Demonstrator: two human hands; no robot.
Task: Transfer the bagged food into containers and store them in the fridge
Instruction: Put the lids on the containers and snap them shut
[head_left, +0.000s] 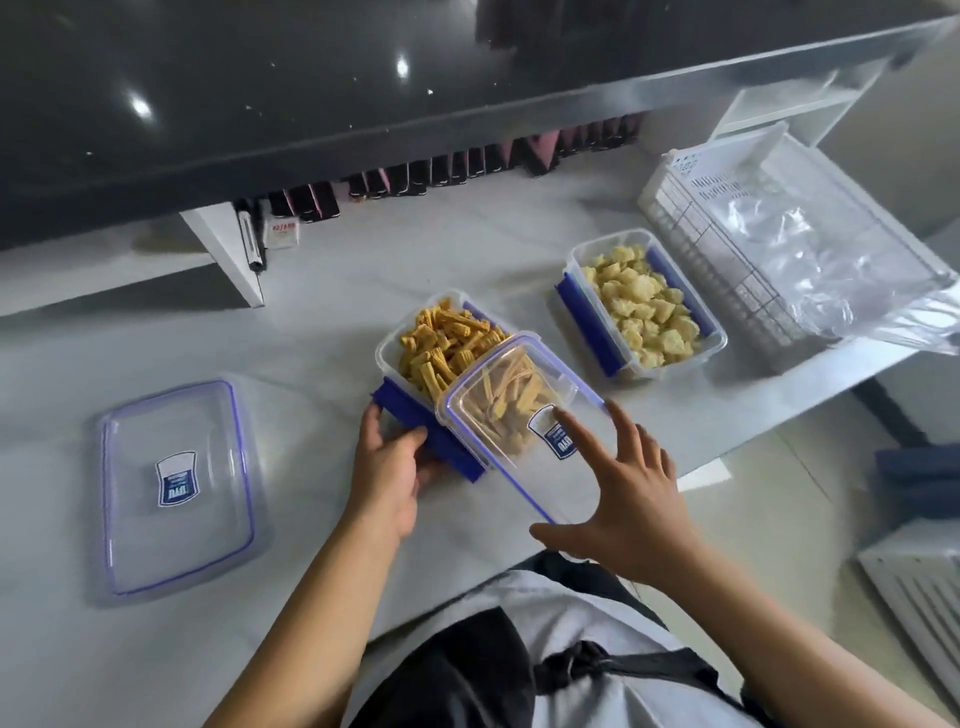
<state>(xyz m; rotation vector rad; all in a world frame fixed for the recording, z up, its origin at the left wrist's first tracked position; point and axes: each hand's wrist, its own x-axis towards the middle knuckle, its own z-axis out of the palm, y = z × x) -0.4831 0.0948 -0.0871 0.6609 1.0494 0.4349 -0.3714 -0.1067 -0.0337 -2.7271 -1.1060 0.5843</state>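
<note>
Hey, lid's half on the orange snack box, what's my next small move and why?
Probably slide the lid up and left with the right hand until it squares over the box; it covers only the near end, askew, while the left hand steadies the box's blue clip.

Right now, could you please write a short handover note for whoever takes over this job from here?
Left hand: steadies the orange-snack container by its blue side clip.
Right hand: fingers spread on the clear lid, which lies skewed over the container's near end, not seated.
Second container, pale pieces, is open to the right; its spare lid lies flat at the left. Empty bags sit in the white basket.
Done: both containers filled.
Left: seat and clip both lids, then move to the fridge.
</note>
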